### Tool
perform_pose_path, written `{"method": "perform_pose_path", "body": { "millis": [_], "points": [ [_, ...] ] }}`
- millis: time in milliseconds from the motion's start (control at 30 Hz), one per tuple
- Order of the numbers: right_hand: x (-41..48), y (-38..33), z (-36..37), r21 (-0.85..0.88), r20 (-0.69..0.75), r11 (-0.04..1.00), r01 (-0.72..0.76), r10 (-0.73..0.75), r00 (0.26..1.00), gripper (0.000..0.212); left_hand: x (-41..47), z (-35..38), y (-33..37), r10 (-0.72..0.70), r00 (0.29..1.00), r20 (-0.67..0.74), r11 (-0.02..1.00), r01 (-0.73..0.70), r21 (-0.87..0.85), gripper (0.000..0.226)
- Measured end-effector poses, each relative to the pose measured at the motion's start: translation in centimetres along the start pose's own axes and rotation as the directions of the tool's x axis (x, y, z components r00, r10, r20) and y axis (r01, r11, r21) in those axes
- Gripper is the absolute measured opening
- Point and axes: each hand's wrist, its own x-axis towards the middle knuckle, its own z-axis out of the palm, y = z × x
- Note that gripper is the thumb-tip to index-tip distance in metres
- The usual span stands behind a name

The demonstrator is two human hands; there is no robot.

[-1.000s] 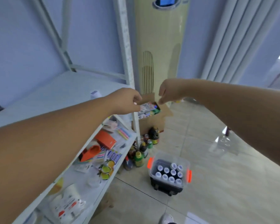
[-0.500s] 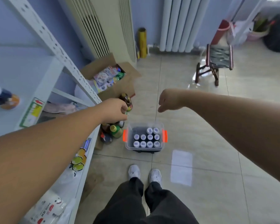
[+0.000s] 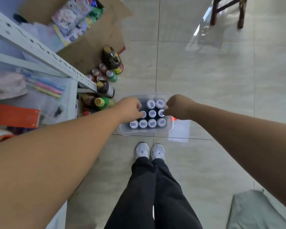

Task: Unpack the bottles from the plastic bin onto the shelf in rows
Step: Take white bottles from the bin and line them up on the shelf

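A clear plastic bin (image 3: 122,131) with orange latches stands on the tiled floor just ahead of my shoes. Several dark bottles with white caps (image 3: 152,123) stand upright in it, in rows. My left hand (image 3: 130,108) reaches over the bin's left side, its curled fingertips pinched on the cap of a middle-row bottle (image 3: 144,115). My right hand (image 3: 177,106) comes in from the right, with its fingertips closed on the cap of the bottle (image 3: 160,111) at that row's right end. The white metal shelf (image 3: 40,47) rises at the left.
Loose drink bottles and cans (image 3: 112,61) cluster on the floor between the shelf and the bin. An open cardboard box (image 3: 96,38) lies behind them. The lower shelf board holds an orange box (image 3: 13,115) and pens. A wooden stool (image 3: 226,10) stands far right, and a grey cloth (image 3: 254,210) lies near right.
My view has tipped from the shelf down to the floor. Both hands have dropped from chest height onto the bottle caps in the bin.
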Motion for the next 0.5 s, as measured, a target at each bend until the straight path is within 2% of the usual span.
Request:
{"method": "perform_pose_path", "body": {
  "millis": [233,333,367,400,467,500],
  "points": [
    [11.6,0.3,7.0,0.208,0.024,0.969,-0.132,0.13,0.991,0.035,10.7,7.8,-1.3,-0.119,0.993,-0.005,0.972,0.115,-0.206,0.029],
    [14.9,0.9,8.6,0.202,-0.006,0.962,-0.183,0.188,0.982,0.027,13.9,9.7,-1.0,-0.182,0.983,-0.007,0.95,0.174,-0.261,0.015],
    [15.7,1.1,9.0,0.186,-0.017,0.963,-0.197,0.204,0.979,0.017,14.8,10.4,-1.0,-0.209,0.978,-0.014,0.938,0.196,-0.288,0.02],
    [16.3,1.3,9.4,0.176,-0.031,0.963,-0.206,0.215,0.976,0.017,15.6,11.0,-1.1,-0.229,0.973,-0.029,0.928,0.209,-0.308,0.025],
    [17.5,1.6,10.3,0.176,-0.059,0.956,-0.234,0.247,0.967,0.045,17.0,12.0,-1.3,-0.276,0.957,-0.087,0.903,0.227,-0.366,0.028],
    [18.1,1.7,10.9,0.176,-0.087,0.955,-0.237,0.255,0.963,0.051,17.6,12.5,-1.4,-0.303,0.946,-0.112,0.885,0.236,-0.402,0.029]
  ]
}}
